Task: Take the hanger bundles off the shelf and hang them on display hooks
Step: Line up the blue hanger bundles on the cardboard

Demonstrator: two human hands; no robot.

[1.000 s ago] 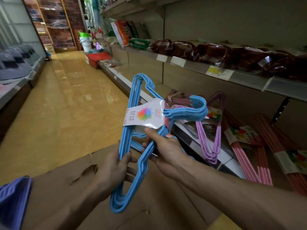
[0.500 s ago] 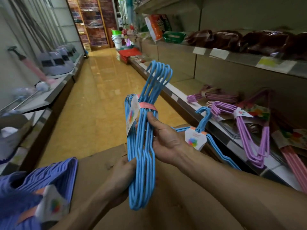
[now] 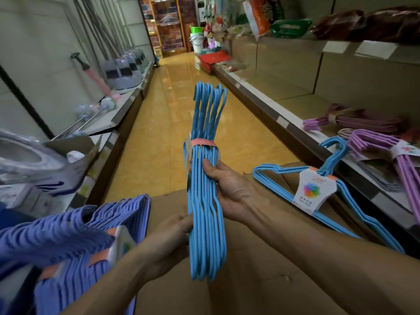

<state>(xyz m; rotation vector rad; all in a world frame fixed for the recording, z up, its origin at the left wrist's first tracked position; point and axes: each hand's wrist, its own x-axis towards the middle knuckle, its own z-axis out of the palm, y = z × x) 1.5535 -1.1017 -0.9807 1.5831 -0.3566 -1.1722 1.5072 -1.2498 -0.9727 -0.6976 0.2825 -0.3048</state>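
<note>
1. Since one second ago the blue hanger bundle is turning from flat-on to edge-on; it is now standing upright over the aisle floor, hooks up.
2. The view is swinging left, away from the shelf; a purple-blue pile of bundles is now showing at lower left.
3. Right hand: fingers are wrapping the bundle's middle, thumb in front. Left hand: fingers are gripping its lower part.
4. Second blue bundle is lying on the cardboard beside the shelf.
5. Judgement: bundle is off the shelf, in transit; no display hook is visible yet.
</note>
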